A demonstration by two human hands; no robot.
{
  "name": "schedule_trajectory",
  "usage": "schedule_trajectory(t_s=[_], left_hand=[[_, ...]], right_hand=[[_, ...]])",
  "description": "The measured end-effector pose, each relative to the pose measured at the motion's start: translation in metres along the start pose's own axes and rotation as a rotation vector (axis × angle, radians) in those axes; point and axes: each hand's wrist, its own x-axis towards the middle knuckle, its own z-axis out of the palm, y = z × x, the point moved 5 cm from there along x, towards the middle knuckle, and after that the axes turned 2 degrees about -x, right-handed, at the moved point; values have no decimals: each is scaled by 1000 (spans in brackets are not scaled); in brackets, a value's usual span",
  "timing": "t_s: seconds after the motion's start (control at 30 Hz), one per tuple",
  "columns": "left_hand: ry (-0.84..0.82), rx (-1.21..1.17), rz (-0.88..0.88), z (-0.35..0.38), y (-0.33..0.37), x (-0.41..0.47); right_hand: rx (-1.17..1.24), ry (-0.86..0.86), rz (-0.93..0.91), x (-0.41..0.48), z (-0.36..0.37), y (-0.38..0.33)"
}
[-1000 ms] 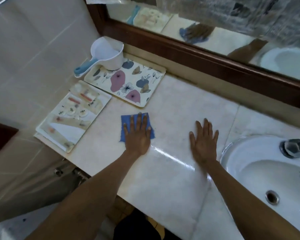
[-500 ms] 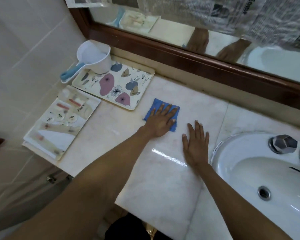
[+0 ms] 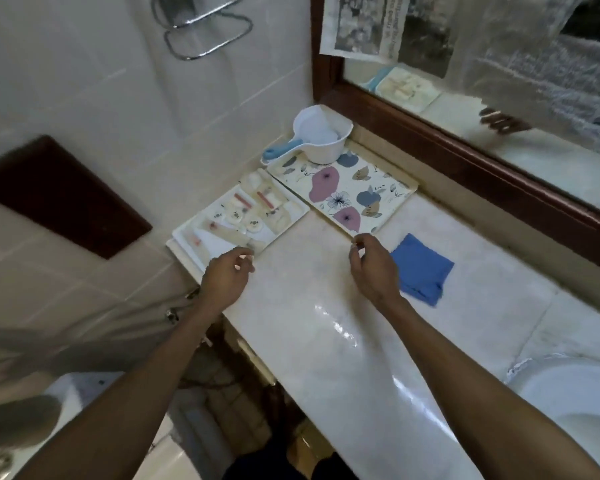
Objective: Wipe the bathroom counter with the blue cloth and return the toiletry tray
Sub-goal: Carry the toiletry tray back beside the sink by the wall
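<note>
The light is soft and a little dim. A bright glare streak lies on the counter [image 3: 343, 334] between my arms. The left edge is blurred, the wall tiles bend near the borders, and the mirror [image 3: 499, 109] looks hazy.

Your folded blue cloth [image 3: 421, 268] lies flat on the surface [image 3: 326, 299]; the toiletry tray [image 3: 238, 221] sits at its left end.

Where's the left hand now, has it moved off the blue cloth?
Yes. The left hand left the blue cloth and now sits at the toiletry tray, left of the floral tray.
</note>
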Motion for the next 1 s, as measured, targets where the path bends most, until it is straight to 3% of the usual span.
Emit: schedule_trajectory(t_s=[0.17,0.33,0.73,1.0], left_hand=[[183,37,-274,-60,-72,20],[160,-159,-505,-64,-119,45],[56,-180,-441,-69,-138,74],[-71,8,-325,-93,-146,76]], right_hand=[[-53,-191,-55,25,64,-76],[-69,-289,15,27,104,-101],[-63,-161,94,68,109,-105],[-59,-306,183,76,138,-103]])
